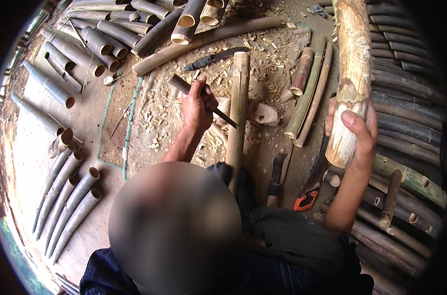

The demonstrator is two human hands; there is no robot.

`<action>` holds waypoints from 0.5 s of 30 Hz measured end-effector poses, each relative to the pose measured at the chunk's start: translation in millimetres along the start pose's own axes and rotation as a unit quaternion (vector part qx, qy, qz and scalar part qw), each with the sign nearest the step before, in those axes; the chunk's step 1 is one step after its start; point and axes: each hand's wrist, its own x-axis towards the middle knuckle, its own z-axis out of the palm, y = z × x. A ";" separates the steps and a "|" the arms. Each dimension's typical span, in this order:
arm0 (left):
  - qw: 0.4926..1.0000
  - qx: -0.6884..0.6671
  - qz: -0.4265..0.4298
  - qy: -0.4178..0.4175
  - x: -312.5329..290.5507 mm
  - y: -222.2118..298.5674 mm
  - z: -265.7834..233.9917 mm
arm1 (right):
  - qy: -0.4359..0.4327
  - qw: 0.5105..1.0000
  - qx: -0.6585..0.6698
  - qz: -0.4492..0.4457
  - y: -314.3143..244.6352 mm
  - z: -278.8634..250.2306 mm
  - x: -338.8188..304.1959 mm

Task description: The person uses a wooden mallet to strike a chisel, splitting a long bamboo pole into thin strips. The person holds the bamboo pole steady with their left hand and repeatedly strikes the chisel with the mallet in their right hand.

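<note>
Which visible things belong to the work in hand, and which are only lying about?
Apparently in use:
dark metal chisel-like tool, left grip
thick pale wooden club, right grip
long tan bamboo pole at the tool's tip

Lying about:
long black-wrapped knife
orange-handled dark tool
dark grey bamboo tubes

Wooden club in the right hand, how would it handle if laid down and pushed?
The wooden club is probably stiff and fairly heavy, judging by its thickness. Rounded but uneven, it might roll lopsidedly. Its rough, fibrous face suggests little slipperiness.
</note>
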 end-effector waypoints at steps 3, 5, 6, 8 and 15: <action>1.000 0.007 0.006 0.011 0.3 1.3 2.2 | -0.002 1.000 -0.002 -0.022 -6.1 0.3 -1.0; 1.000 0.007 0.004 0.010 -0.7 2.8 2.7 | -0.015 0.999 -0.004 -0.029 -7.6 -0.6 -1.4; 1.000 0.006 0.002 0.008 -1.2 2.6 3.4 | -0.015 1.000 -0.009 -0.025 -7.7 -0.5 -2.4; 1.000 0.009 0.005 0.008 -2.1 1.9 5.4 | -0.013 1.000 -0.021 -0.017 -7.5 0.5 -4.5; 0.997 0.056 0.053 0.000 -11.0 2.9 13.8 | -0.011 1.000 -0.027 -0.011 -5.3 6.4 -2.9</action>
